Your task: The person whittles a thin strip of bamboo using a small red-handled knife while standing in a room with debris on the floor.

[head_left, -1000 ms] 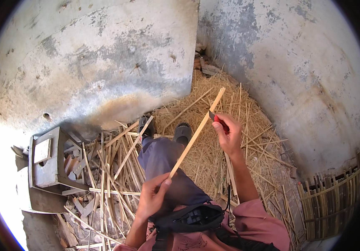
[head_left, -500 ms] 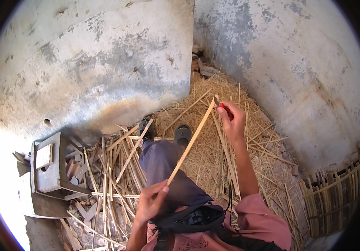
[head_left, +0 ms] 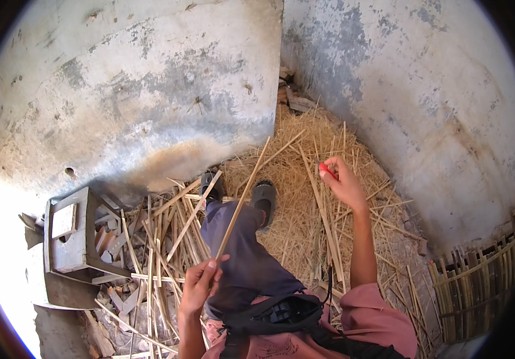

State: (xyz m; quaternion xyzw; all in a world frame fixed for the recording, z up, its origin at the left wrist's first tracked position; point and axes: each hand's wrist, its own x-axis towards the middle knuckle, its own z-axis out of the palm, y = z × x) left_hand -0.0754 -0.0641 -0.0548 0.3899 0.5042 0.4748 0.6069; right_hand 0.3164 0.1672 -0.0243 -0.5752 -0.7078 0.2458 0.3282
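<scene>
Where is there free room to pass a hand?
Between the thin strip in the left hand and the right hand gripping the red tool, above the shavings. Crowded: left of the legs, loose strips beside the grey box.

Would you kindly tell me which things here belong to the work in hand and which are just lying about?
In hand:
wooden strip, in the left hand
red-handled tool, in the right hand

Apparently lying about:
grey box
slatted panel
loose strips
straw-coloured litter
</scene>
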